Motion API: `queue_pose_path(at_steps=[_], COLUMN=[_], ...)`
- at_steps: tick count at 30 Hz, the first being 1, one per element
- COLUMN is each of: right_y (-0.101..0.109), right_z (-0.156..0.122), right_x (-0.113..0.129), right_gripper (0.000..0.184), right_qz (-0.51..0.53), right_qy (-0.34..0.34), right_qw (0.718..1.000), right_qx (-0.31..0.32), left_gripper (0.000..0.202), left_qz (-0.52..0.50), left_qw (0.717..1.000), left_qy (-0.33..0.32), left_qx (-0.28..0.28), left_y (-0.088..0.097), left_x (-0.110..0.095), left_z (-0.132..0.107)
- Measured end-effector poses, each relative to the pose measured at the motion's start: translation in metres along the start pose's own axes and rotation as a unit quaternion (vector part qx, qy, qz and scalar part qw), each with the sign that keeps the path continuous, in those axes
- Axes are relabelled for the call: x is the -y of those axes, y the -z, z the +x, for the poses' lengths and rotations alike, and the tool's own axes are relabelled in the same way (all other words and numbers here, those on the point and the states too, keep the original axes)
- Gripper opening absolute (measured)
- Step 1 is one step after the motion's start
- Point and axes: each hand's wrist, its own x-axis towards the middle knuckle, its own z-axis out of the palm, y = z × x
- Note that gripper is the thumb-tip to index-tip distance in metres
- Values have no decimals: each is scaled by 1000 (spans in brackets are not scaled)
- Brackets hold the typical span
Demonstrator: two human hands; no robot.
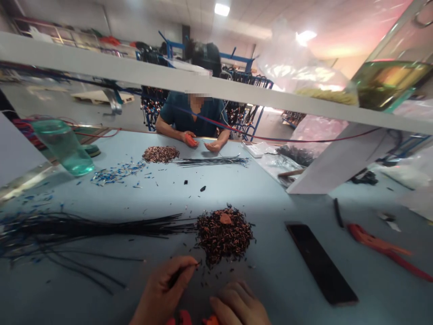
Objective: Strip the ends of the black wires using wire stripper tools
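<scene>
My left hand (pixel 169 285) is closed in a pinch, a tiny dark piece (pixel 198 262) at its fingertips, just below a heap of small black and copper-coloured pieces (pixel 221 239). Beside it on the right, my right hand (pixel 241 303) is curled over a red-and-orange hand tool (pixel 210 320), cut off by the bottom edge; its jaws cannot be made out. A pinkish-orange lump (pixel 225 219) rests on the heap. Left of that lies a bundle of thin black wires (pixel 111 225), several with blue ends.
A phone (pixel 321 262) and red-handled pliers (pixel 382 248) lie at the right. Across the table a person (pixel 196 117) holds an orange tool (pixel 191 140) near another heap (pixel 160 154) and more wires (pixel 213 161). A white beam (pixel 237 92) spans above; a green cup (pixel 64 146) stands left.
</scene>
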Motion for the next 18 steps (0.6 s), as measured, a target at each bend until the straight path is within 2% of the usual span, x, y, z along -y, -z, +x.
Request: queue_pose_path(at_steps=[3,8,11,13,15,18], right_y=[-1,0,1,3,8,18], right_z=[-4,-10,-16,-21,-25,-26], right_x=[0,-3,-6,-6,-6,-5], right_gripper=[33,28,34,39,40,40], right_qz=[-2,9,30,48,71,158], right_qy=[-15,-7,-31,-77,-155,-268], right_qw=[1000,1000,999,996,985,950], right_qx=[21,22,14,-8,-12,37], left_gripper=[13,20,23,25,27,26], left_qz=[3,6,0,-5,-3,5], left_qw=[1000,999,996,994,993,992], left_qy=[1,42,65,80,88,90], left_qx=[-2,29,52,68,77,85], left_y=[0,1,4,6,9,11], left_x=[1,1,0,-2,-4,-6], left_z=[0,0,0,1,2,2])
